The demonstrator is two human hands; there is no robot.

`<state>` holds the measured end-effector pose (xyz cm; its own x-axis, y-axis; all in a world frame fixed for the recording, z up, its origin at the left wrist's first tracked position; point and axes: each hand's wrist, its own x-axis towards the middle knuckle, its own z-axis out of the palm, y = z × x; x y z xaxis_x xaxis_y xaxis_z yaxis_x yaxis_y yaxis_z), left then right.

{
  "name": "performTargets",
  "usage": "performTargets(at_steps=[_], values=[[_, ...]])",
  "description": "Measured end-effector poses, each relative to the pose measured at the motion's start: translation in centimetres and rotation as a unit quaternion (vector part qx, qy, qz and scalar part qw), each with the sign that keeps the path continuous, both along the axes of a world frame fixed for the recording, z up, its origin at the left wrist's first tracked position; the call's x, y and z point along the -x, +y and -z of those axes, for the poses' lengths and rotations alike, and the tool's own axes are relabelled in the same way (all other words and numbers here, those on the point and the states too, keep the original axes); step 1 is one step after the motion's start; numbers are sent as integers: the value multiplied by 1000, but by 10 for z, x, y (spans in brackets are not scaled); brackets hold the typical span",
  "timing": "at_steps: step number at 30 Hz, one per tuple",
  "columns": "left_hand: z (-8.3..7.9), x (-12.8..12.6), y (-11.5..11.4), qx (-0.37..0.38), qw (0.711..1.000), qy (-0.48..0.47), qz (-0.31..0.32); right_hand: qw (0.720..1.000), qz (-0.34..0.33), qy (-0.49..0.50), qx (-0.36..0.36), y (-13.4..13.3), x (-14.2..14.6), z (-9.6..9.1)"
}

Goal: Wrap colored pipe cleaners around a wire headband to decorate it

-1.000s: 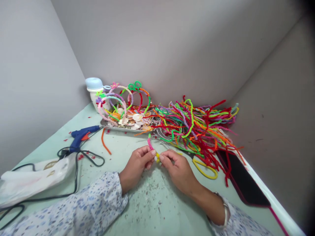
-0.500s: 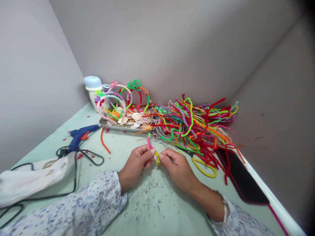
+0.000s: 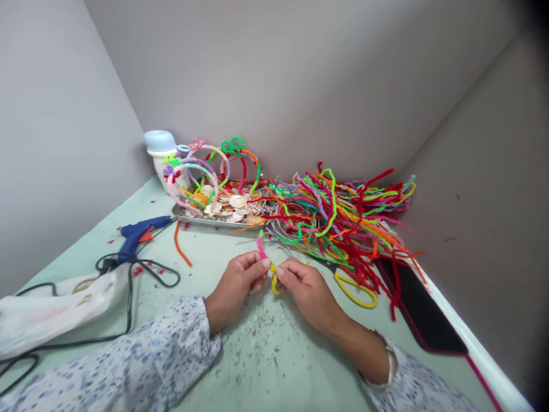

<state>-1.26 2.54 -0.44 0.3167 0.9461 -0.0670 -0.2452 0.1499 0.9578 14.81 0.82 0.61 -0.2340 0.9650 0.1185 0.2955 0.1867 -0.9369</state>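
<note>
My left hand point(image 3: 238, 286) is closed in a pinch, with a pink pipe cleaner point(image 3: 260, 246) tipped in green rising from between its thumb and fingers. Close beside it, my right hand point(image 3: 306, 289) pinches a yellow pipe cleaner point(image 3: 275, 286), whose bent end hangs down between the hands. Yellow meets pink at the left thumb; the join itself is hidden by fingers. Scissors with yellow handles point(image 3: 355, 292) lie right of my right hand, their blades partly covered by pipe cleaners.
A heap of coloured pipe cleaners point(image 3: 343, 212) lies at the back right. Pipe-cleaner hoops point(image 3: 197, 166) stand in a metal tray point(image 3: 214, 222) of shells, near a white bottle point(image 3: 160, 163). At left are a blue glue gun point(image 3: 139, 232), its cord and a plastic bag point(image 3: 64, 306); a black pad point(image 3: 424, 309) lies right.
The yellow pipe cleaner's bent end now hangs a little lower and more open below my fingertips. Both hands stay almost in place, still pinching. The whole view has shifted very slightly.
</note>
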Motion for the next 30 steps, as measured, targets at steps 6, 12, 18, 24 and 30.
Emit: performTargets(at_steps=[6,12,18,24,30], values=[[0,0,0,-1,1000,-3,0,1000,-8,11,10,0,-1,0],[2,0,0,-7,1000,2,-2,1000,-13,21,18,1,0,1],[4,-1,-1,-19,1000,12,5,1000,-3,26,14,1,2,3],[3,0,-2,-14,1000,10,-8,994,20,-37,-105,1,-3,4],[1,-1,-2,-12,1000,12,-4,975,30,-97,-198,1,-4,4]])
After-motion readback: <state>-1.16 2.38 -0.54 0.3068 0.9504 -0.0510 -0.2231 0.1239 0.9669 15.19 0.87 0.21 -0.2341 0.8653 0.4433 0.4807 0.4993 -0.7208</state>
